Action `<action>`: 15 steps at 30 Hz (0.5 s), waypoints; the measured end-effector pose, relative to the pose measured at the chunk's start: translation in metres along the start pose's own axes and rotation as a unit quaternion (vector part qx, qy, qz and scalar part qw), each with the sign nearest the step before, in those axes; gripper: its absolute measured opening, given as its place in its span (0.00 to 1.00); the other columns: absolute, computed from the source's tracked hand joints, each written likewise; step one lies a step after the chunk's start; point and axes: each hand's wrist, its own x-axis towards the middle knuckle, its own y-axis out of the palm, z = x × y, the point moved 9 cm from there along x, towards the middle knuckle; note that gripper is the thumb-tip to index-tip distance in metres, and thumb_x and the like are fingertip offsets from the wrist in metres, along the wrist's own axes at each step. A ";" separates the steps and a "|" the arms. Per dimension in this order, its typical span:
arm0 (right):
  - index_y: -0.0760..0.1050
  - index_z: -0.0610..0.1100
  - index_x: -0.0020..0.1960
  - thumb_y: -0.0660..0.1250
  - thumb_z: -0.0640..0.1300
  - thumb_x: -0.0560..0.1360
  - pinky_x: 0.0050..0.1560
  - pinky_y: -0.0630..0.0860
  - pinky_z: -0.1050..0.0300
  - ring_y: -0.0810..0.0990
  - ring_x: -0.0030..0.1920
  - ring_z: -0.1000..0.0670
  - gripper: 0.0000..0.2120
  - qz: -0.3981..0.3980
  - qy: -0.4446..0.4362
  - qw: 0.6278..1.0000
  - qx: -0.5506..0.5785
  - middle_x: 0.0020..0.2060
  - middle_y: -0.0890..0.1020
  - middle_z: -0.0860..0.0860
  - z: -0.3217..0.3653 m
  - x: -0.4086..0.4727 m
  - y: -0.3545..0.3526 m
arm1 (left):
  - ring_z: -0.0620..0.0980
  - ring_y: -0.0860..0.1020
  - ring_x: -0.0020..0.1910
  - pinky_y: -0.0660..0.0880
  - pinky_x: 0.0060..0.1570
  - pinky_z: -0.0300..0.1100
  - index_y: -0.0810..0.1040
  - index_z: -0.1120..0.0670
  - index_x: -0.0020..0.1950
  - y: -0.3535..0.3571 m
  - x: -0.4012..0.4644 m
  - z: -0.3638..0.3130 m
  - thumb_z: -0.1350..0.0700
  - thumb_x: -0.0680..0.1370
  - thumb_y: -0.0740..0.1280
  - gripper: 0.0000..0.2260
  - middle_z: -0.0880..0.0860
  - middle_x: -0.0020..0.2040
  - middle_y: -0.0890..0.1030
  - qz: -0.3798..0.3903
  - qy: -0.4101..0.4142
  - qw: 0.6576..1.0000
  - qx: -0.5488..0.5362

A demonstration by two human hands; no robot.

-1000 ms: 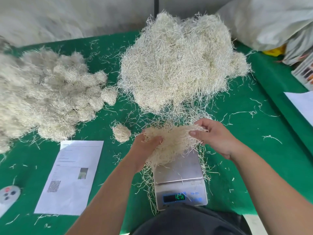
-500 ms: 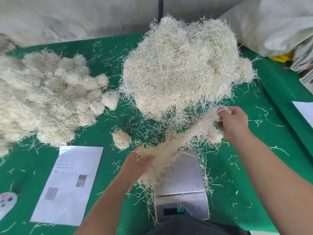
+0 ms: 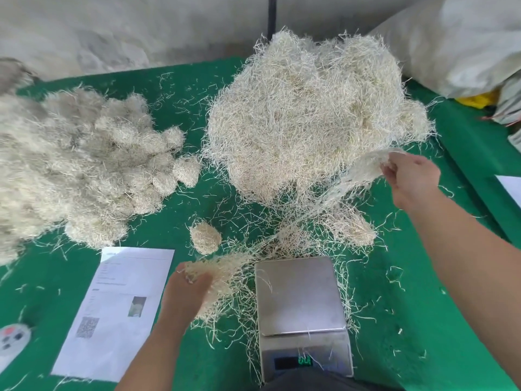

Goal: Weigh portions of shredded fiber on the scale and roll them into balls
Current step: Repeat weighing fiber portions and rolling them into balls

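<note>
A green tabletop carries a big loose fiber heap toward its far edge and a pile of balls along the left edge, with one ball lying apart mid-table. At the near edge stand a scale (stray strands around it) and a printed sheet to its left.

Soft, even daylight is falling across my green tabletop, casting only faint shadows. The wide lens is bending the tabletop's far edge. The pile of rolled balls at the left edge is smearing out of focus, and the scale's display is glowing unreadably.
</note>
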 end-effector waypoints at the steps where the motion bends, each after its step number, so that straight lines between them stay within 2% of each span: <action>1: 0.77 0.39 0.63 0.73 0.35 0.78 0.51 0.84 0.58 0.85 0.52 0.48 0.15 0.006 -0.002 1.000 -0.018 0.58 0.81 0.43 0.001 0.005 -0.001 | 0.49 0.79 0.33 0.77 0.30 0.40 0.77 0.50 0.51 -0.008 0.002 0.002 0.50 0.75 0.72 0.09 0.58 0.41 0.84 -0.022 -0.007 1.000 0.009; 2: 0.76 0.40 0.65 0.74 0.36 0.78 0.52 0.85 0.57 0.84 0.57 0.46 0.17 0.024 0.002 0.998 -0.057 0.61 0.80 0.44 -0.001 0.010 0.001 | 0.50 0.80 0.32 0.78 0.31 0.42 0.77 0.50 0.50 -0.015 0.003 0.003 0.50 0.75 0.72 0.08 0.56 0.39 0.84 -0.045 -0.018 0.999 0.009; 4: 0.71 0.45 0.73 0.73 0.40 0.79 0.50 0.86 0.52 0.80 0.63 0.42 0.24 0.112 0.033 0.976 -0.183 0.69 0.75 0.43 -0.014 0.014 0.010 | 0.51 0.82 0.33 0.79 0.31 0.43 0.78 0.49 0.50 -0.026 0.001 0.002 0.50 0.75 0.72 0.07 0.51 0.36 0.84 -0.075 -0.021 0.997 -0.004; 6: 0.64 0.47 0.79 0.71 0.43 0.80 0.47 0.85 0.50 0.79 0.61 0.39 0.30 0.195 0.060 0.921 -0.333 0.73 0.70 0.39 -0.035 0.007 0.016 | 0.47 0.80 0.30 0.75 0.26 0.39 0.79 0.50 0.50 -0.023 -0.006 -0.012 0.51 0.77 0.72 0.05 0.47 0.34 0.83 -0.065 -0.010 0.997 -0.036; 8: 0.63 0.46 0.78 0.71 0.45 0.81 0.49 0.83 0.49 0.81 0.56 0.39 0.29 0.212 -0.013 0.854 -0.474 0.72 0.71 0.37 -0.043 -0.006 0.021 | 0.46 0.74 0.27 0.72 0.28 0.39 0.78 0.52 0.43 -0.011 -0.016 -0.032 0.47 0.74 0.71 0.09 0.46 0.30 0.79 -0.028 -0.001 0.994 -0.104; 9: 0.64 0.47 0.77 0.71 0.45 0.80 0.51 0.83 0.48 0.82 0.55 0.39 0.29 0.219 -0.077 0.820 -0.524 0.72 0.71 0.39 -0.045 -0.018 0.028 | 0.47 0.73 0.30 0.72 0.32 0.42 0.77 0.52 0.42 -0.004 -0.022 -0.042 0.45 0.71 0.70 0.12 0.46 0.31 0.78 -0.010 -0.004 0.991 -0.130; 10: 0.63 0.50 0.77 0.72 0.45 0.79 0.54 0.83 0.48 0.82 0.54 0.41 0.30 0.244 -0.139 0.785 -0.552 0.71 0.69 0.41 -0.050 -0.037 0.039 | 0.49 0.75 0.36 0.74 0.39 0.46 0.78 0.53 0.49 0.006 -0.026 -0.051 0.43 0.70 0.70 0.16 0.48 0.38 0.80 0.015 -0.015 0.987 -0.157; 11: 0.62 0.53 0.77 0.74 0.46 0.78 0.57 0.82 0.49 0.82 0.53 0.45 0.33 0.287 -0.189 0.752 -0.562 0.70 0.67 0.44 -0.060 -0.060 0.051 | 0.51 0.78 0.44 0.75 0.49 0.51 0.77 0.56 0.62 0.019 -0.032 -0.057 0.44 0.72 0.71 0.23 0.51 0.48 0.82 0.053 -0.030 0.976 -0.209; 12: 0.60 0.56 0.78 0.75 0.47 0.77 0.61 0.80 0.50 0.81 0.52 0.49 0.36 0.339 -0.219 0.718 -0.567 0.69 0.65 0.47 -0.074 -0.084 0.062 | 0.51 0.79 0.49 0.72 0.57 0.53 0.71 0.56 0.72 0.032 -0.039 -0.060 0.47 0.76 0.71 0.27 0.53 0.55 0.81 0.092 -0.063 0.961 -0.252; 13: 0.57 0.59 0.79 0.76 0.49 0.76 0.65 0.76 0.50 0.80 0.52 0.52 0.38 0.390 -0.233 0.683 -0.572 0.69 0.65 0.49 -0.091 -0.108 0.071 | 0.48 0.79 0.48 0.71 0.60 0.52 0.68 0.54 0.75 0.040 -0.045 -0.067 0.51 0.80 0.69 0.25 0.53 0.58 0.81 0.116 -0.068 0.944 -0.302; 14: 0.57 0.59 0.79 0.76 0.50 0.76 0.67 0.75 0.50 0.80 0.53 0.52 0.39 0.434 -0.227 0.652 -0.579 0.68 0.67 0.49 -0.110 -0.127 0.078 | 0.43 0.80 0.46 0.73 0.59 0.52 0.71 0.50 0.72 0.045 -0.053 -0.075 0.57 0.83 0.68 0.18 0.52 0.58 0.83 0.136 -0.062 0.938 -0.312; 15: 0.61 0.57 0.77 0.75 0.49 0.77 0.64 0.77 0.52 0.81 0.52 0.52 0.34 0.469 -0.211 0.626 -0.587 0.65 0.73 0.50 -0.129 -0.142 0.082 | 0.39 0.81 0.47 0.76 0.58 0.54 0.74 0.44 0.66 0.057 -0.059 -0.082 0.63 0.82 0.67 0.17 0.50 0.58 0.83 0.169 -0.090 0.921 -0.340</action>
